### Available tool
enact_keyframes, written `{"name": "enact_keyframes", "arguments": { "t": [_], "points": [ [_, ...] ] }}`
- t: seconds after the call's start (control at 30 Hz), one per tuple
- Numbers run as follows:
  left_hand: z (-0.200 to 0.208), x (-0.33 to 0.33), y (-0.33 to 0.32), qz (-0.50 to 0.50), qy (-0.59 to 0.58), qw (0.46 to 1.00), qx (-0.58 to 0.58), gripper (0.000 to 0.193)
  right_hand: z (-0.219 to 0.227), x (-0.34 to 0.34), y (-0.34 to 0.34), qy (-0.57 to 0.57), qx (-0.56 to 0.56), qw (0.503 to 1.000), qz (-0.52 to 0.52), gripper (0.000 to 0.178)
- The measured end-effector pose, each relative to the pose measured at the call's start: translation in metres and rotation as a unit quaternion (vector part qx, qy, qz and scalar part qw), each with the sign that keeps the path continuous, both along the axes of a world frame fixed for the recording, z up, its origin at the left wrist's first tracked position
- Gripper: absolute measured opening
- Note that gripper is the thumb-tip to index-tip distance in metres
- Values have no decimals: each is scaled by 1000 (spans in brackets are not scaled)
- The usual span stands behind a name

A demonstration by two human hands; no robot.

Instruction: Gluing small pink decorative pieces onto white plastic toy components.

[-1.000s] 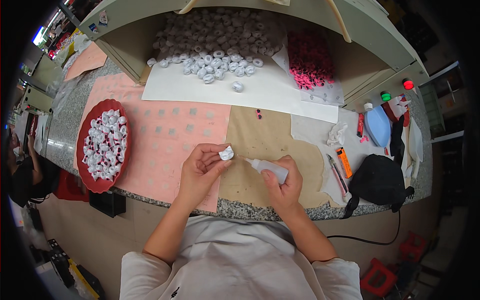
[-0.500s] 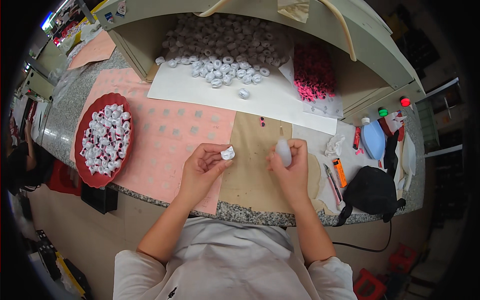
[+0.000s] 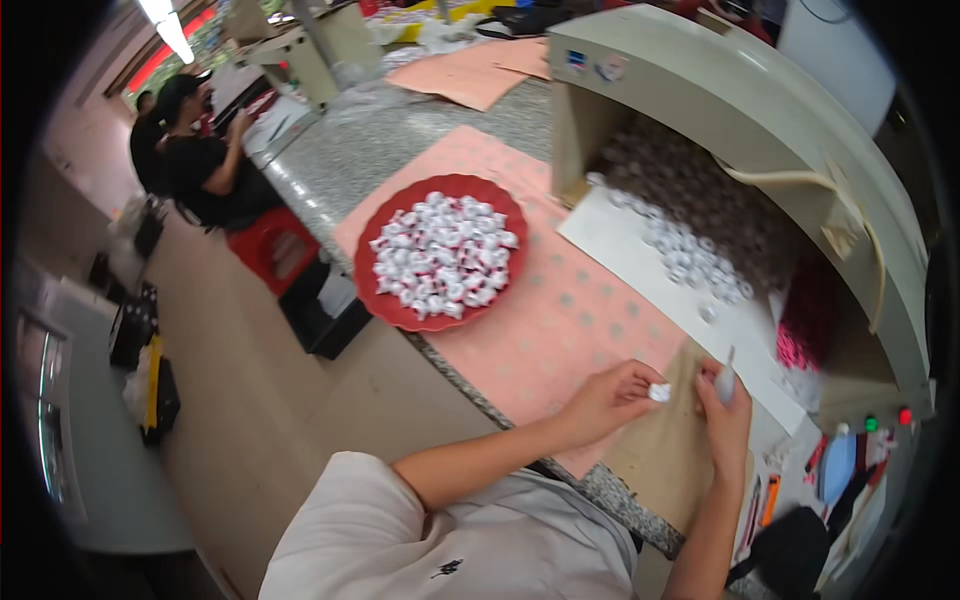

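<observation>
Between the thumb and fingertips of my left hand is a small glossy white piece. My right hand is closed round a small translucent squeeze bottle, its thin needle tip pointing up. Both hands are above the brown paper, a short gap apart. To the left, a red scalloped dish is heaped with white pieces that show pink bits. Loose white pieces lie on white paper under the grey hood, beside a pile of small pink parts.
Pink spotted paper covers the granite bench. The grey hood arches over the pile. At right are an orange box-shaped item, a blue tray and a black bag. Another person sits at far left.
The view has swung left, bringing the red dish nearer the middle and another person into sight. Both hands keep hold of the white piece and the bottle.
</observation>
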State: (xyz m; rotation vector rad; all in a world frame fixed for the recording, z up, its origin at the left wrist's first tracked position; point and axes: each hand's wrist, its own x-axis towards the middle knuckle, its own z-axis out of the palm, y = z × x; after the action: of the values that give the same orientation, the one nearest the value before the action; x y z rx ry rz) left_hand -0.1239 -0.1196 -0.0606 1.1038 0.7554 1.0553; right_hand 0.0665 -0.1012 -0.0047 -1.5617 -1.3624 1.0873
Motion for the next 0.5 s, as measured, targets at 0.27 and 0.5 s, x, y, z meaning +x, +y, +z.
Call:
{"name": "enact_keyframes", "arguments": {
  "t": [0.27, 0.5],
  "points": [
    [14, -13, -16, 14, -101, 995, -3, 31, -3, -30, -40, 272, -101, 957, 2, 12],
    [-9, -2, 16, 24, -18, 999, 9, 36, -34, -7, -9, 396, -159, 903, 47, 12]
  ]
}}
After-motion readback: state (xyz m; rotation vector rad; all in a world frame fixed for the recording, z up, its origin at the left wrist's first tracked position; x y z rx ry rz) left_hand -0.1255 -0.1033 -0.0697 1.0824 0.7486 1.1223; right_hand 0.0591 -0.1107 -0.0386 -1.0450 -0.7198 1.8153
